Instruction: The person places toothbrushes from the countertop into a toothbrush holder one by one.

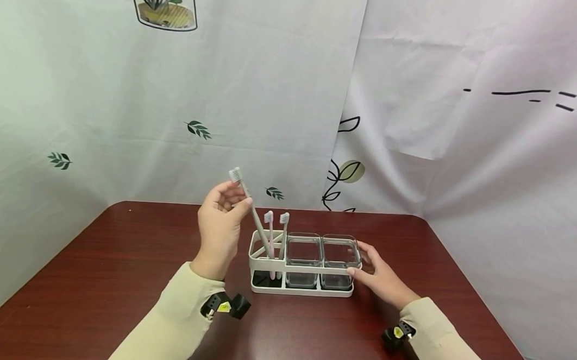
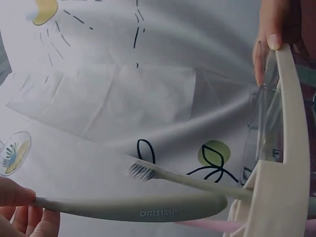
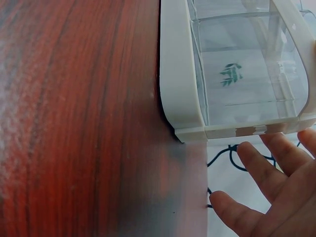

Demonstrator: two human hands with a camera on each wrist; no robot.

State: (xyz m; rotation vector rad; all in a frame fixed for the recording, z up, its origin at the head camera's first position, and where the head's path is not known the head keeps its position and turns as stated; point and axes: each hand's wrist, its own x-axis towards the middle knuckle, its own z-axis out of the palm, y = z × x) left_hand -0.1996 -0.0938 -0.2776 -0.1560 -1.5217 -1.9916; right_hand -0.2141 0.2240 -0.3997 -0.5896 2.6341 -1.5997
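My left hand (image 1: 219,231) pinches a grey-green toothbrush (image 1: 254,213) close below its head, between thumb and fingers. The brush slants with its bristles up, and its handle end overlaps the left section of a white toothbrush holder (image 1: 302,292) in the head view. In the left wrist view, the lettered handle (image 2: 158,208) ends just short of the holder's rim (image 2: 296,128). A pink toothbrush (image 1: 271,231) and another grey-green toothbrush (image 1: 283,234) stand in that left section. My right hand (image 1: 381,277) grips the holder's right end, thumb on the front rim and fingers around the side.
Two clear cups (image 1: 304,250) sit side by side in the holder's other sections. Everything stands on a dark red-brown wooden table (image 1: 132,259). A pale printed curtain (image 1: 273,92) hangs behind the table and along its sides.
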